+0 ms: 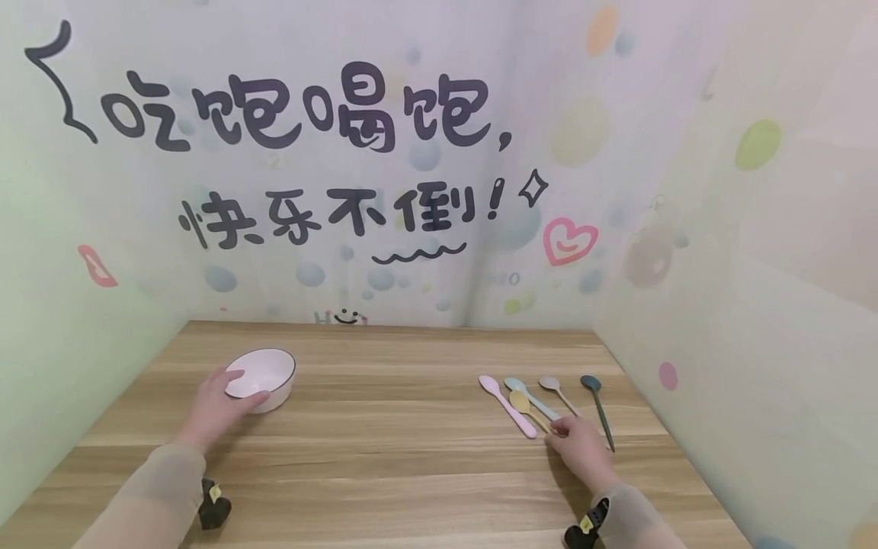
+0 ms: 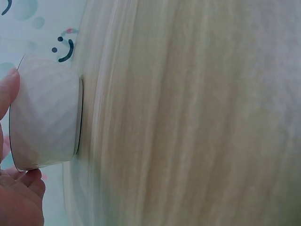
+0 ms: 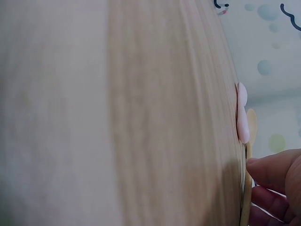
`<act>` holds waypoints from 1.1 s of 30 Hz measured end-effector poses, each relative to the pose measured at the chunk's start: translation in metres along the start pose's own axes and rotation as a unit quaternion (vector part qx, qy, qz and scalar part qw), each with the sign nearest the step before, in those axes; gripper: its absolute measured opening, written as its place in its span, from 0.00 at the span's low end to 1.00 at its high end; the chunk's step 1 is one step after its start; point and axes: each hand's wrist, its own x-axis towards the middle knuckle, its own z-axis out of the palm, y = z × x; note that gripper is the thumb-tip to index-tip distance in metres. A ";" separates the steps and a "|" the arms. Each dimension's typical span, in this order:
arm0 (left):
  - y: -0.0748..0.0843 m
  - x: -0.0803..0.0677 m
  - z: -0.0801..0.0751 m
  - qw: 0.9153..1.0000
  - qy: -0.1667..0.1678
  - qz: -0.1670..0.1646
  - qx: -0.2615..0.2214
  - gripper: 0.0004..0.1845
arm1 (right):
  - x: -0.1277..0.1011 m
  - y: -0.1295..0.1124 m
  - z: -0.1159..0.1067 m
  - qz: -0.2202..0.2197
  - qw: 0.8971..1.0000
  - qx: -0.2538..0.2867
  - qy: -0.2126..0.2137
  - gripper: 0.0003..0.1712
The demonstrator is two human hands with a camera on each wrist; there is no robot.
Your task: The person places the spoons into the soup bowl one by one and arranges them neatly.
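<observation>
A white bowl (image 1: 277, 395) with a thin dark rim is at the left of the table, and my left hand (image 1: 218, 404) grips it by the rim. From the side, the left wrist view shows the bowl's patterned wall (image 2: 47, 113) between thumb and fingers. On the right, my right hand (image 1: 581, 450) pinches the handle of a yellow spoon (image 1: 520, 402), thumb on one side and fingers on the other. The yellow spoon (image 3: 252, 126) looks slightly raised above the table. Around it lie a pink spoon (image 1: 507, 407), a light blue spoon (image 1: 516, 383), a beige spoon (image 1: 550, 383) and a dark green spoon (image 1: 597, 404).
The wood-grain table (image 1: 384, 457) is bounded by a lettered back wall (image 1: 329, 282), a pale left wall (image 1: 68, 343) and a patterned right wall (image 1: 754, 343). A wide stretch of tabletop separates the bowl from the spoons.
</observation>
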 end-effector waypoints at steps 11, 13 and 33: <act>0.003 -0.001 0.000 1.000 0.018 0.001 -0.017 0.43 | 0.001 -0.001 0.000 -0.004 1.000 -0.003 -0.002 0.15; 0.003 -0.001 0.001 1.000 0.018 0.006 -0.016 0.43 | 0.001 -0.001 0.001 -0.003 1.000 -0.004 -0.003 0.15; 0.010 -0.002 0.017 0.999 0.009 0.041 -0.033 0.41 | -0.001 -0.003 0.001 0.005 1.000 -0.004 -0.012 0.14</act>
